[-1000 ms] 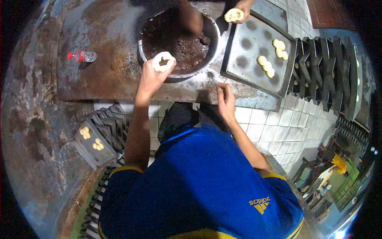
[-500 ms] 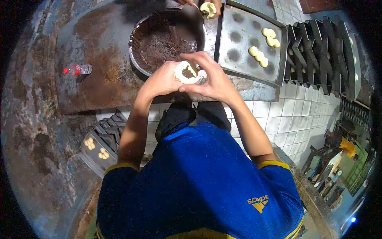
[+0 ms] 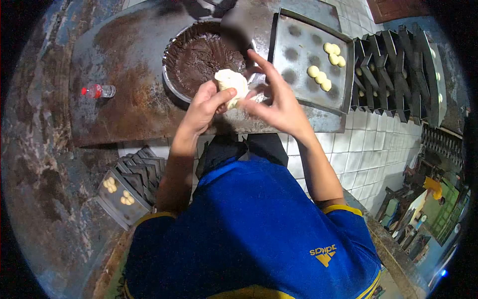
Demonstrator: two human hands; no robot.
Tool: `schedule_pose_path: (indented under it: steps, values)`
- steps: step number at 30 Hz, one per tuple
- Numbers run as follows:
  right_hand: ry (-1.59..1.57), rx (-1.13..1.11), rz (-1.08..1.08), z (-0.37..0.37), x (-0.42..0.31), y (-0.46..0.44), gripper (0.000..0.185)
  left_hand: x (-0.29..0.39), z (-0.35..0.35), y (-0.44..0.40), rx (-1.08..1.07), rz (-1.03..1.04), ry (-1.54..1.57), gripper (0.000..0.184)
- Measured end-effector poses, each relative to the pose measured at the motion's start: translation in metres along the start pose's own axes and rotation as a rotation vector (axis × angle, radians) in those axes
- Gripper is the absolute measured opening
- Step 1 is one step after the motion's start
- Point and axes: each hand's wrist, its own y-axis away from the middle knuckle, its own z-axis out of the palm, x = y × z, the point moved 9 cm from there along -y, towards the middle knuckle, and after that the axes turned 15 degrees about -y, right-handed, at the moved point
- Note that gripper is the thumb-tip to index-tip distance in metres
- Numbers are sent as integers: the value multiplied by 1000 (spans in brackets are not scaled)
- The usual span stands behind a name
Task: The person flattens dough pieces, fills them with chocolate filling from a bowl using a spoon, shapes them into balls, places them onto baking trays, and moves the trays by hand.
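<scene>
A piece of pale dough [image 3: 233,83] is held in my left hand [image 3: 203,105], its thumb pressed across the front. The dark filling that showed in its middle is out of sight from this side. My right hand [image 3: 279,105] is just right of the dough, fingers spread, its index finger pointing up; its thumb is blurred near the dough's lower edge, and I cannot tell whether it touches. Behind both hands stands a large round metal bowl [image 3: 167,82] with dark brown paste [image 3: 206,62] in it.
Right of the bowl, a metal tray [image 3: 298,74] bears several dough balls [image 3: 319,78]. Stacked dark trays [image 3: 386,70] stand farther right. A red-capped plastic bottle [image 3: 98,91] lies at left on the worn table [image 3: 124,60]. Below left is another tray with dough balls [image 3: 127,198].
The dough has turned, so its filled opening no longer faces me. My right hand has opened away from it. Another person's hands with dough, behind the bowl, are no longer visible.
</scene>
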Motion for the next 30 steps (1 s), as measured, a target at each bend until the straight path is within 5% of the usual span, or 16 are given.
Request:
schedule_pose_path:
  steps: [2,5,8,11,13,14,18,22,25,30]
  values:
    - [652,-146,-372,20,-32,5,86,3,10,-2,2,-5,11,29]
    - [962,-249,-619,33,-45,8,80,4,30,-6,-97,-82,24,25]
    - [675,-221,-532,9,-45,-6,39,11,32,-11,-145,-171,224,29]
    - [379,-44,-336,-36,-35,-15,29,31,49,-17,-228,-172,492,41]
    - [339,94,-296,-61,-36,-12,25,59,50,-22,141,40,146,47]
    - [41,134,-176,-73,-26,-11,24,75,61,-25,197,130,153,54]
    - [-566,95,87,-80,-24,6,33,94,77,-48,370,287,-62,31]
    - [-751,4,41,-91,-30,27,49,137,124,-66,355,474,-103,19]
    - [-656,51,-300,-114,-51,33,54,154,177,-82,185,477,-70,14]
    - [-178,360,-637,-190,-74,43,29,143,235,-108,105,478,97,33]
